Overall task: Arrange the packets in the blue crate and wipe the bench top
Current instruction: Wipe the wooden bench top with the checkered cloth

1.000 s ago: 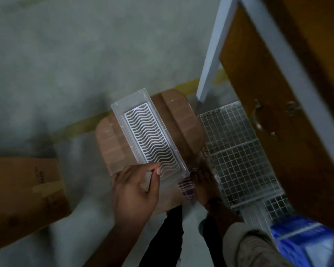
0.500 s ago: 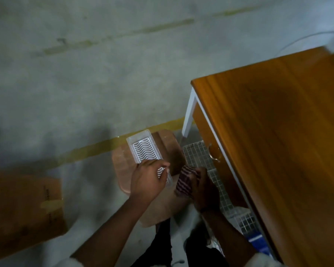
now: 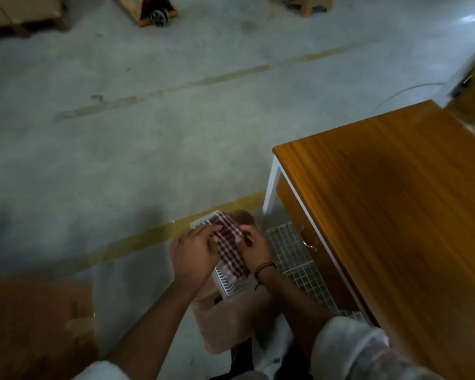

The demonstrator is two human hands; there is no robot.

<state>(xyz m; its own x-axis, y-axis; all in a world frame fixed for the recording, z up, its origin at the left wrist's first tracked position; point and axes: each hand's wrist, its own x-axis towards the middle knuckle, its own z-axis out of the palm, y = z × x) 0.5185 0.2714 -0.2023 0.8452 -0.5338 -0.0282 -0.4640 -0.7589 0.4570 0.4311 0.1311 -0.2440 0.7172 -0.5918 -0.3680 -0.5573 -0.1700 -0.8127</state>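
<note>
A dark red and white checked cloth [image 3: 231,246] lies stretched over a clear plastic tray [image 3: 226,286] with a white wavy insert. The tray rests on a small brown stool [image 3: 225,325] on the floor. My left hand [image 3: 194,250] grips the cloth's left edge and my right hand [image 3: 254,249] grips its right edge. The wooden bench top [image 3: 395,215] stands to the right, above the hands. The blue crate is out of view.
Wire mesh shelves [image 3: 294,259] sit under the bench beside a drawer handle [image 3: 306,239]. A cardboard box [image 3: 36,325] stands at lower left. Yellow floor lines [image 3: 137,237] cross the concrete, and a pallet truck wheel [image 3: 158,16] shows far back.
The view has tilted up and back from the stool. My right hand brought the checked cloth over the tray, and both hands now hold it spread across the tray.
</note>
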